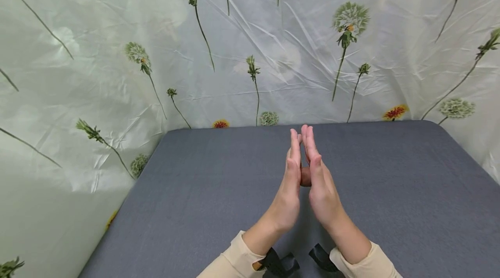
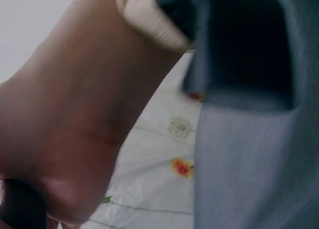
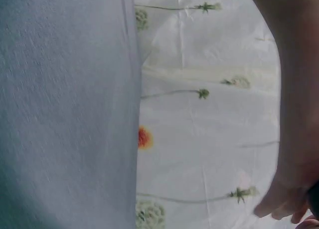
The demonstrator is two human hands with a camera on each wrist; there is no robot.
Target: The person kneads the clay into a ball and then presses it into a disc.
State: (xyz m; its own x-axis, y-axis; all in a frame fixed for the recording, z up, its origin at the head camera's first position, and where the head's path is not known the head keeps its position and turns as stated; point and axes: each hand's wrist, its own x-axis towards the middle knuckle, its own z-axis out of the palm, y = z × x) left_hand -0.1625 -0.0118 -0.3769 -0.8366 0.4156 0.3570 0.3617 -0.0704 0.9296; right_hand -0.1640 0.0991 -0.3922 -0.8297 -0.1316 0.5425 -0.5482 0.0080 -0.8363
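Observation:
Both hands are raised over the grey table, palms facing and fingers straight, pointing away from me. Between the palms sits a small brown, rounded object [image 1: 306,177], pressed from both sides; its kind is hard to tell since the hands cover most of it. The left hand [image 1: 290,189] touches its left side, the right hand [image 1: 321,189] its right side. Fingertips lean close together at the top, while the wrists stand apart. In the left wrist view the object looks like a dark rounded shape [image 2: 22,205] at the lower left corner, against a palm.
A grey cloth-covered table [image 1: 218,191] spreads beneath the hands. Behind it and to the left hangs a pale curtain [image 1: 234,30] printed with dandelions. Black wrist mounts [image 1: 279,265] stick out below the cream sleeves [image 1: 234,258].

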